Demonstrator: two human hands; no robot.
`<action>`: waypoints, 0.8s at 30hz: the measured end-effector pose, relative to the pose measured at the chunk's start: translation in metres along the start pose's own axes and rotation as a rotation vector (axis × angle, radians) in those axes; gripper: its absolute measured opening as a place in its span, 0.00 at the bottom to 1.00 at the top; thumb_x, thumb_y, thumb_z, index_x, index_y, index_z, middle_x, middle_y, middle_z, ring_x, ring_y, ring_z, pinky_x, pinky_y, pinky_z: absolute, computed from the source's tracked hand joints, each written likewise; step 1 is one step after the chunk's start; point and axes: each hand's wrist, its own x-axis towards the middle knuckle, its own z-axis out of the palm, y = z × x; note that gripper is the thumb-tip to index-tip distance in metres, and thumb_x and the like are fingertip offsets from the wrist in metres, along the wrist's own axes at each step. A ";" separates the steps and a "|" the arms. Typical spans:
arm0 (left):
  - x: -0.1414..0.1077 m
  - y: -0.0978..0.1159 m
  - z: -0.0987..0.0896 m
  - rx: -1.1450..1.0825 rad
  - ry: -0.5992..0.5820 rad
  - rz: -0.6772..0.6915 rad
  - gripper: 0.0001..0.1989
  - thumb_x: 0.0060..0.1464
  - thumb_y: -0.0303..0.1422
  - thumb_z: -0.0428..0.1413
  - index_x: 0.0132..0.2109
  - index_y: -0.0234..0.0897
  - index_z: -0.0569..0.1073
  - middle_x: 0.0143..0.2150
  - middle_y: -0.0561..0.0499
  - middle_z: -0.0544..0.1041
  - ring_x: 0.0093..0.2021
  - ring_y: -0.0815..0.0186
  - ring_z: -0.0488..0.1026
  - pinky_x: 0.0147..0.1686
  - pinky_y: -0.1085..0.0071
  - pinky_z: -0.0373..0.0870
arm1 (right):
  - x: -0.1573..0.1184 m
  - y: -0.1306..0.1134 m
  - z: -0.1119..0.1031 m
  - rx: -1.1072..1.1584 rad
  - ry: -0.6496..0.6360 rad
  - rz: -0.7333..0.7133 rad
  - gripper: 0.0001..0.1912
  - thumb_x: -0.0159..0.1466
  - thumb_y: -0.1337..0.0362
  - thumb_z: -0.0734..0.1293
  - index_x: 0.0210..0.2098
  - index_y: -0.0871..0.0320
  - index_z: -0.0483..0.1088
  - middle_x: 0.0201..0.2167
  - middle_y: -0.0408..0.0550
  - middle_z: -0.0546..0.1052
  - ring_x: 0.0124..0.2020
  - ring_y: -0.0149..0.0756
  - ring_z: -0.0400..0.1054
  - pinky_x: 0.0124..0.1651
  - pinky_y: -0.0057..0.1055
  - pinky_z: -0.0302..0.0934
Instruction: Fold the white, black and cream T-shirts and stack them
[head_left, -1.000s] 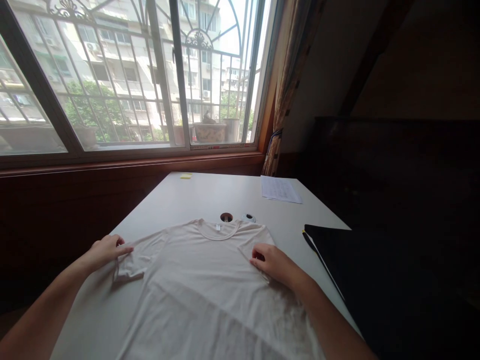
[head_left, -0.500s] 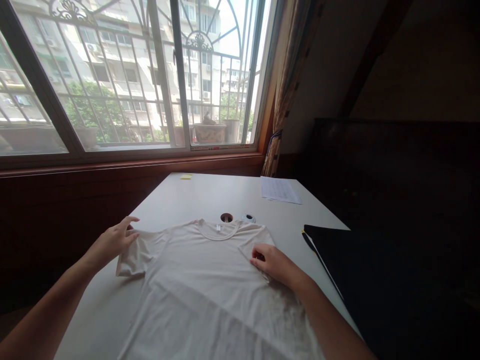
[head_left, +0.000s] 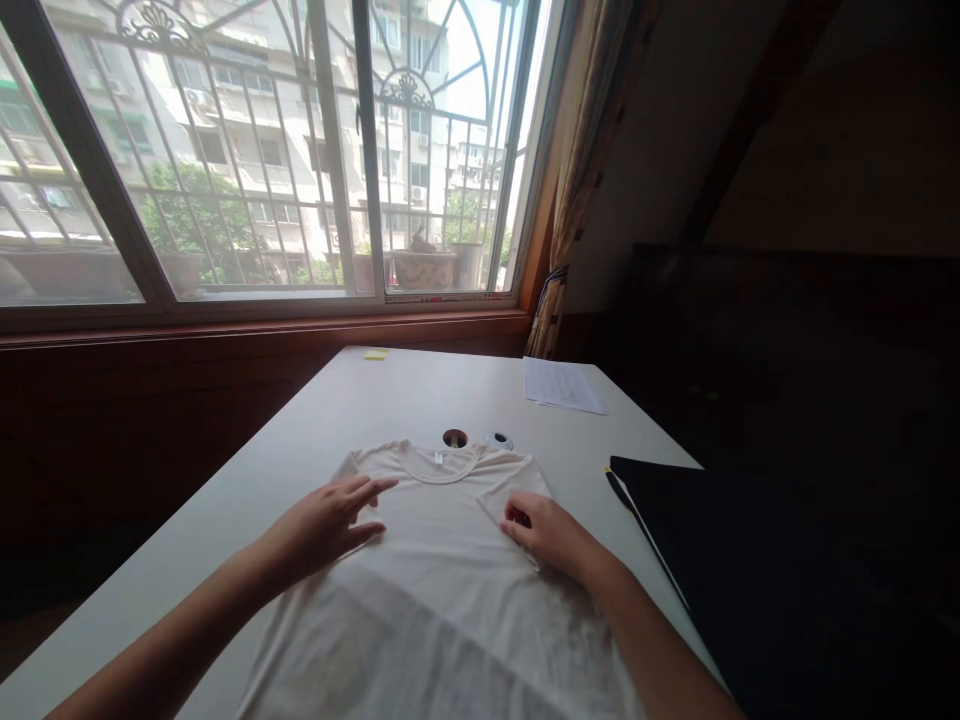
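A white short-sleeved T-shirt (head_left: 435, 540) lies spread on the white table (head_left: 187, 540), its round collar and small label toward the window. Both sleeves are turned in over the body. My left hand (head_left: 337, 520) rests on or just over the turned-in left sleeve, thumb and fingers apart, so it is open. On the right, my right hand (head_left: 546, 528) is closed, its fingers curled at the edge of the folded right sleeve. Creases and some greyish patches show lower on the cloth. The shirt's hem runs out of view at the bottom.
Beyond the collar are a round hole (head_left: 454, 439) in the tabletop and a white roll (head_left: 499, 441). Printed papers (head_left: 562, 385) and yellow sticky notes (head_left: 376, 354) lie at the far edge. A black folder-like sheet (head_left: 720, 560) with a dark pen-like item (head_left: 619, 490) covers the right side.
My left hand has moved right and inward, and the left sleeve that stuck out is now folded onto the shirt body. The right hand has stayed in place. The view has shifted slightly.
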 end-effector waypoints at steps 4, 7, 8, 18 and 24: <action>-0.006 -0.028 -0.009 0.032 0.130 -0.055 0.16 0.70 0.41 0.49 0.57 0.44 0.74 0.43 0.48 0.80 0.40 0.62 0.78 0.43 0.66 0.75 | 0.000 0.001 0.000 0.004 -0.004 -0.002 0.05 0.64 0.62 0.68 0.32 0.55 0.70 0.31 0.43 0.75 0.32 0.34 0.66 0.35 0.28 0.55; -0.015 -0.065 -0.004 0.056 0.168 -0.153 0.19 0.70 0.45 0.48 0.56 0.41 0.75 0.50 0.44 0.79 0.48 0.58 0.77 0.47 0.63 0.76 | 0.000 0.002 0.001 0.005 -0.002 -0.003 0.05 0.64 0.62 0.67 0.32 0.55 0.70 0.31 0.43 0.75 0.32 0.34 0.66 0.35 0.28 0.55; -0.019 -0.077 0.001 0.074 0.170 -0.175 0.20 0.69 0.46 0.49 0.57 0.41 0.75 0.52 0.43 0.78 0.50 0.56 0.77 0.49 0.60 0.76 | 0.000 0.002 0.001 0.003 0.000 -0.004 0.05 0.64 0.62 0.67 0.32 0.55 0.70 0.31 0.43 0.75 0.32 0.34 0.66 0.35 0.28 0.55; -0.039 -0.126 0.043 0.257 -0.085 -0.092 0.25 0.72 0.45 0.42 0.71 0.49 0.62 0.74 0.50 0.58 0.76 0.46 0.45 0.68 0.45 0.57 | 0.001 0.003 0.002 -0.010 0.012 -0.003 0.05 0.64 0.62 0.67 0.32 0.56 0.70 0.31 0.43 0.74 0.32 0.33 0.66 0.35 0.28 0.54; -0.025 -0.125 0.047 0.234 -0.188 -0.327 0.30 0.70 0.50 0.41 0.74 0.52 0.51 0.76 0.51 0.53 0.76 0.43 0.43 0.68 0.38 0.49 | 0.001 0.002 0.003 -0.010 0.010 -0.012 0.05 0.64 0.63 0.67 0.32 0.56 0.69 0.30 0.43 0.74 0.31 0.33 0.66 0.34 0.28 0.54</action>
